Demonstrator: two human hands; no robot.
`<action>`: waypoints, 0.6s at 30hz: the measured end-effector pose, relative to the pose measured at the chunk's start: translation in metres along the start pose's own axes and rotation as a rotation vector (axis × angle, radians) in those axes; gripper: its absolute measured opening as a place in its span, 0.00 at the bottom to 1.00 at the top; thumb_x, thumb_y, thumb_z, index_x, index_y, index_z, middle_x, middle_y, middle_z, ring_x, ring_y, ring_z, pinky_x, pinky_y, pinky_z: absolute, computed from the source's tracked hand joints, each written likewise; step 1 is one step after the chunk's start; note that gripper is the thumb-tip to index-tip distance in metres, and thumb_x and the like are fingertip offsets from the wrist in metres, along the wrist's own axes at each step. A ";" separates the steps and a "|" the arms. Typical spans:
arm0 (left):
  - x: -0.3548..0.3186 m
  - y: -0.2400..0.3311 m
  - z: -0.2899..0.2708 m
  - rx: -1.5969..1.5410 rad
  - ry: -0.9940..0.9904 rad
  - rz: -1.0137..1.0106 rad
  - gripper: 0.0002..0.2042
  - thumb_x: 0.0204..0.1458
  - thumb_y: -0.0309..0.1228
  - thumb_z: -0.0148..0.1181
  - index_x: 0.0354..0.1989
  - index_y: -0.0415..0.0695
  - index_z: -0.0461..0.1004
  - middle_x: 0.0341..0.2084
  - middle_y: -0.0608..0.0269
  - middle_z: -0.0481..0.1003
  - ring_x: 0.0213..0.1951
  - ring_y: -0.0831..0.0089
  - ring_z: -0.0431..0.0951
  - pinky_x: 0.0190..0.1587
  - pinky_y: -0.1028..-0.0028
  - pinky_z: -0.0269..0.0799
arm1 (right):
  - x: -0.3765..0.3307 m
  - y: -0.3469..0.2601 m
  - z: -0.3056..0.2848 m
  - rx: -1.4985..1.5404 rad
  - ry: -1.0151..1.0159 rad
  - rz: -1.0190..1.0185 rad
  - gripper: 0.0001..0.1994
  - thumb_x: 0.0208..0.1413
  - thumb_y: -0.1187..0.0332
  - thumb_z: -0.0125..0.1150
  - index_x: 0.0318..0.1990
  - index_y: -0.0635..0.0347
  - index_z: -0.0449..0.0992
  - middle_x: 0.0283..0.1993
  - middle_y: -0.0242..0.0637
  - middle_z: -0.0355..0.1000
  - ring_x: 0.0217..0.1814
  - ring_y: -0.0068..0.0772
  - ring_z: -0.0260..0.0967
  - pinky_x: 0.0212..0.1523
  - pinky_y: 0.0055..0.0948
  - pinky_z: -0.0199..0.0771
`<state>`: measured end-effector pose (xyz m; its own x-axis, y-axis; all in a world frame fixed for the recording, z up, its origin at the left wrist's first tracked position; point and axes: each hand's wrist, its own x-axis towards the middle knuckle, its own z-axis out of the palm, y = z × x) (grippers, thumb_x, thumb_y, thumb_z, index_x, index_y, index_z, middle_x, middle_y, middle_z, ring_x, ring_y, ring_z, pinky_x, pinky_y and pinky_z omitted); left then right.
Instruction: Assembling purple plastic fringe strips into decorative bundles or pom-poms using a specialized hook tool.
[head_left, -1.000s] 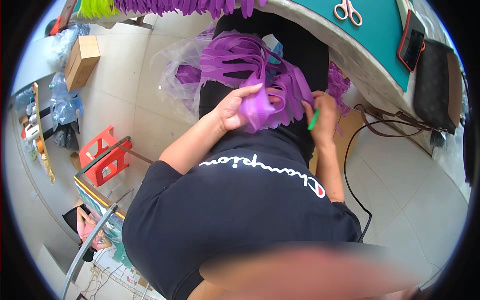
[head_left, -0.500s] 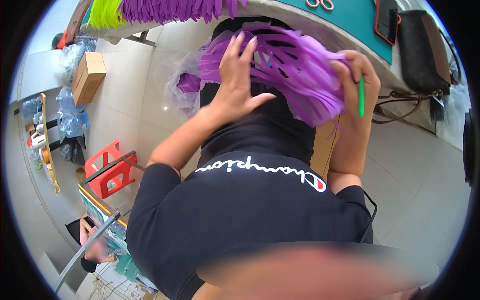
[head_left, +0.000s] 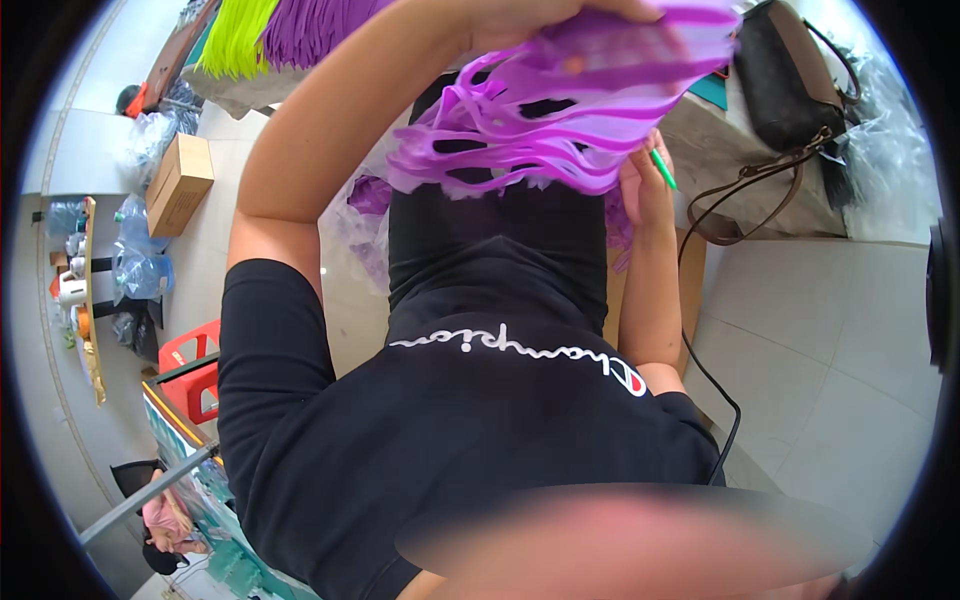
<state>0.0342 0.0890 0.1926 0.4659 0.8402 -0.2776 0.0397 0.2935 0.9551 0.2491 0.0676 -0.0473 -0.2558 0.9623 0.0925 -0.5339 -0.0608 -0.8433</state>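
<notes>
The left hand (head_left: 540, 15) is now lifting the purple strips (head_left: 560, 110) to the frame's top, fingers gripping, while the right hand (head_left: 645, 185) is pinching a green pen (head_left: 662, 170) beneath.

Craft workshop: fringe bundles (head_left: 290, 30), cardboard box (head_left: 178, 184), tiled floor (head_left: 830, 330).

Cardboard box (head_left: 179, 183), dark handbag (head_left: 792, 75), red stool (head_left: 192, 370)

My single head-worn fisheye view looks steeply down my torso, close on the raised purple strips (head_left: 560, 120).
</notes>
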 end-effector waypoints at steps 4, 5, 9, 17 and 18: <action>-0.033 0.052 0.035 0.037 0.040 0.292 0.12 0.59 0.33 0.53 0.42 0.35 0.72 0.31 0.59 0.77 0.28 0.75 0.75 0.39 0.76 0.70 | 0.013 -0.052 0.000 0.284 -0.166 -0.250 0.29 0.62 0.57 0.50 0.65 0.63 0.55 0.66 0.47 0.58 0.68 0.48 0.55 0.67 0.52 0.54; -0.036 0.061 0.039 0.065 0.059 0.370 0.13 0.61 0.36 0.50 0.41 0.37 0.73 0.29 0.61 0.77 0.28 0.75 0.74 0.39 0.73 0.67 | 0.007 -0.093 0.019 0.240 -0.079 -0.319 0.29 0.63 0.56 0.48 0.66 0.63 0.54 0.66 0.48 0.57 0.67 0.50 0.55 0.66 0.53 0.53; -0.079 0.076 0.045 0.458 0.093 0.526 0.19 0.62 0.42 0.47 0.48 0.37 0.72 0.31 0.59 0.77 0.40 0.72 0.71 0.47 0.66 0.64 | 0.028 -0.216 0.033 -0.261 0.146 -0.720 0.20 0.55 0.63 0.60 0.52 0.65 0.71 0.43 0.45 0.74 0.37 0.38 0.75 0.31 0.29 0.78; -0.078 -0.040 0.049 0.202 -0.060 0.790 0.17 0.52 0.20 0.50 0.52 0.37 0.71 0.44 0.61 0.75 0.47 0.75 0.73 0.53 0.77 0.66 | 0.016 -0.217 0.140 -1.098 0.264 -0.980 0.07 0.56 0.70 0.56 0.35 0.66 0.76 0.35 0.44 0.76 0.30 0.29 0.74 0.32 0.23 0.74; -0.072 -0.069 0.048 -0.069 -0.148 0.753 0.17 0.51 0.19 0.48 0.50 0.35 0.71 0.44 0.60 0.74 0.47 0.74 0.73 0.52 0.75 0.66 | 0.013 -0.201 0.157 -1.246 0.104 -0.873 0.08 0.58 0.69 0.56 0.33 0.65 0.77 0.34 0.43 0.76 0.29 0.26 0.71 0.33 0.23 0.71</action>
<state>0.0403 -0.0137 0.1514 0.4592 0.7563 0.4660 -0.3875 -0.3014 0.8712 0.2266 0.0512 0.2064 -0.1458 0.5949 0.7905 0.5280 0.7225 -0.4463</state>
